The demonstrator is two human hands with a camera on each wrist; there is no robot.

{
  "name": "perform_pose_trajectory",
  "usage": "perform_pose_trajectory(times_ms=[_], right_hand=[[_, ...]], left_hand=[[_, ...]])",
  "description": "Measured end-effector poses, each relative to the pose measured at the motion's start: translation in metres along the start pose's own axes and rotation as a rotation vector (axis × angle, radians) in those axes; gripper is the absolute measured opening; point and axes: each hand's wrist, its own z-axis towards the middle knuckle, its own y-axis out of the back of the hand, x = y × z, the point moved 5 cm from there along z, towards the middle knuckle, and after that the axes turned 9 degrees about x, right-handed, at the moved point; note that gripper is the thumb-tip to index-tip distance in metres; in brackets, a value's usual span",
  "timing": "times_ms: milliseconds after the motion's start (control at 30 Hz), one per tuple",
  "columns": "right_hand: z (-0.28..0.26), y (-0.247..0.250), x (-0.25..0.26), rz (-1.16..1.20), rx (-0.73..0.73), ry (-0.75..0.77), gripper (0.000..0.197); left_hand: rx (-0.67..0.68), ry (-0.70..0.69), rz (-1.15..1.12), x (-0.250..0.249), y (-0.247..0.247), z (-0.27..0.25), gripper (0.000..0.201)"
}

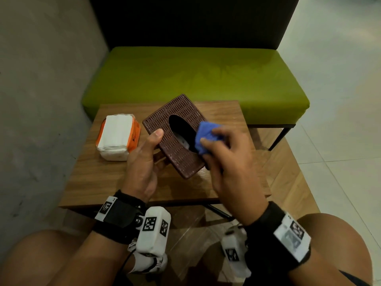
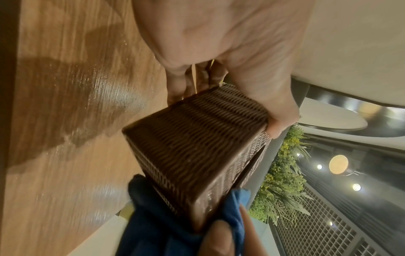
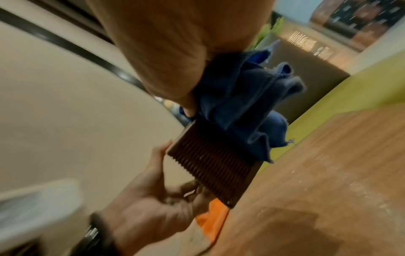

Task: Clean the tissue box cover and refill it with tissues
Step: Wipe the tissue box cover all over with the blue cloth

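Note:
A brown woven tissue box cover (image 1: 177, 145) (image 2: 197, 143) (image 3: 210, 166) is held tilted above the wooden table (image 1: 103, 178), its oval slot facing up. My left hand (image 1: 144, 159) (image 3: 151, 204) grips its left near side, thumb on top and fingers underneath. My right hand (image 1: 224, 159) holds a crumpled blue cloth (image 1: 206, 137) (image 2: 166, 230) (image 3: 241, 104) against the cover's right edge by the slot. A pack of white tissues in an orange wrapper (image 1: 117, 137) lies on the table to the left.
A green cushioned bench (image 1: 195, 79) with a dark backrest stands behind the table. A grey wall (image 1: 41, 100) runs along the left. My knees are below the table's near edge. Pale floor tiles lie to the right.

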Motion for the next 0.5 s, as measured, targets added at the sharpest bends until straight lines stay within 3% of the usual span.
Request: perform_pose_trajectory(times_ms=[100, 200, 333, 500], right_hand=[[-0.002, -0.006, 0.005, -0.031, 0.114, 0.133, 0.020], [0.026, 0.002, -0.011, -0.014, 0.028, 0.055, 0.013], [0.061, 0.002, 0.005, -0.035, -0.065, -0.015, 0.013], [0.068, -0.005, 0.012, -0.106, 0.110, 0.104, 0.014]], left_hand=[[-0.001, -0.013, 0.040, 0.001, 0.005, -0.001, 0.043], [0.029, -0.018, 0.079, 0.004, 0.007, -0.004, 0.055], [0.105, 0.010, 0.155, 0.009, -0.003, -0.010, 0.048], [0.087, -0.013, 0.156, 0.004, -0.001, -0.010, 0.049]])
